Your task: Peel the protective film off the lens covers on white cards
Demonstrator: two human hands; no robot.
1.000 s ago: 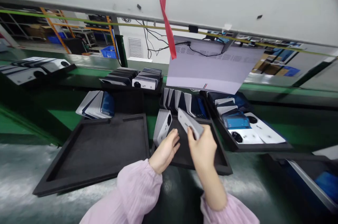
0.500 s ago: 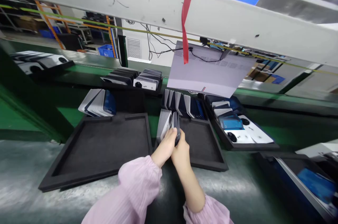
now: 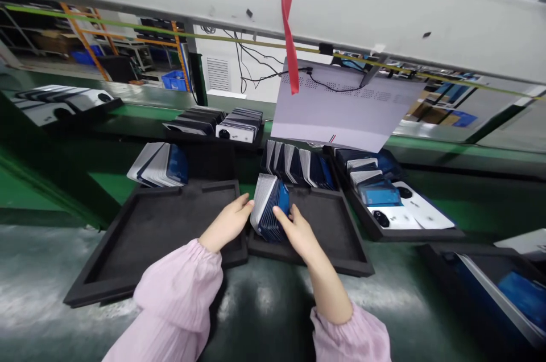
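A stack of thin phone back covers, white-edged at the left with a blue face at the right, stands on edge in the left part of a black foam tray. At the stack's left side is my left hand, fingers stretched out and holding nothing. My right hand is at the right end of the stack; its thumb lies by the blue face, the fingers are apart, and I cannot tell whether they touch it. Behind the stack, a row of similar covers leans along the tray's back edge.
Left is another black tray with covers behind it. At right, a tray holds white and blue panels. More filled trays line the back ledge. A pale panel and a red strap hang above.
My hands were together on the stack's near right part. They have moved apart, the left hand leftward off the stack, and the blue face at the stack's right end now shows.
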